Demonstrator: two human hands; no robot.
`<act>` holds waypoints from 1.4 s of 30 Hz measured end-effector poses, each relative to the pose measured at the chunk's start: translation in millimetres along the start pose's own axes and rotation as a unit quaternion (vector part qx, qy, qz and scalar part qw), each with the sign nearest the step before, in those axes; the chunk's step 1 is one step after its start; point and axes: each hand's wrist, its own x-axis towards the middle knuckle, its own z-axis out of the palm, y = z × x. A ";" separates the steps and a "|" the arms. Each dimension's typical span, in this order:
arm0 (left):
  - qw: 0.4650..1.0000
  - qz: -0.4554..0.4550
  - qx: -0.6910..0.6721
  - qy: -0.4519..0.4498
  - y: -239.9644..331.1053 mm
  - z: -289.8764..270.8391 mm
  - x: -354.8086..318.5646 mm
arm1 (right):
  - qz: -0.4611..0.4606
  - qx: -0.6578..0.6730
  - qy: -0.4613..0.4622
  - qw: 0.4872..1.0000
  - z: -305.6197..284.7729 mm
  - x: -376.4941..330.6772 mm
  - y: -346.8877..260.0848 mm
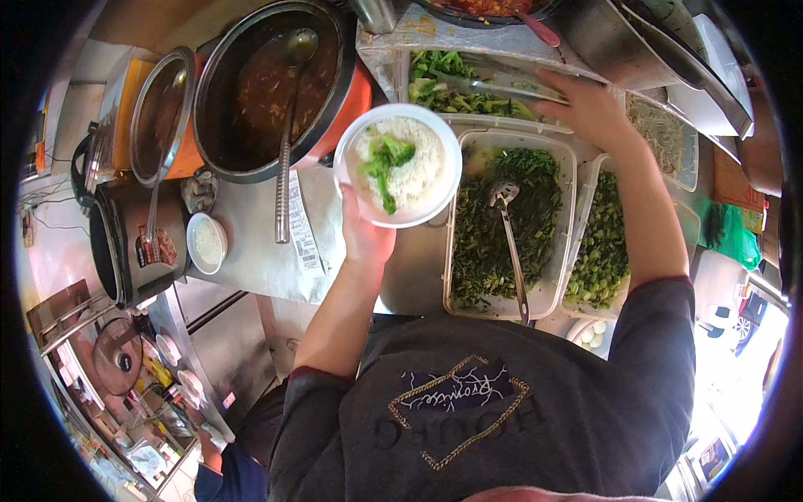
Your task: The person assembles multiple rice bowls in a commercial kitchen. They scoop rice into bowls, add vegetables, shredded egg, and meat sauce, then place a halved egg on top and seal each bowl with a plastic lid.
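My left hand (365, 234) grips a white bowl (341, 159) from its near side, above the steel counter. Inside it, white rice (421, 171) is topped with pieces of broccoli (386, 159). At the back, my right hand (585, 109) has its fingers around the end of metal tongs (502, 89), which lie over green broccoli (443, 65) in a clear plastic tub. Nearer to me stands a tub of chopped dark greens (535, 222) with a slotted spoon (508, 217) resting in it.
Two pots of brown stew (259, 109) (156, 117) with ladles stand at the left. A small white bowl of rice (206, 243) and a printed paper slip (303, 234) lie nearby. Right are a tub of chopped green vegetables (600, 251), pale shreds (657, 134) and eggs (592, 335). Another person's arm (209, 456) shows lower left.
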 end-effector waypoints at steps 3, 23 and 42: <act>0.999 0.025 0.017 0.027 -1.4 -4.7 -7.4 | -0.018 -0.132 -0.023 0.991 40.3 30.1 -11.9; 0.997 0.002 -0.068 0.043 -8.2 -1.3 -7.5 | 0.031 0.148 -0.067 0.986 4.3 0.9 11.9; 0.998 0.002 -0.042 0.047 -3.3 -6.5 -13.0 | -0.052 -0.096 -0.102 0.989 34.4 39.6 9.2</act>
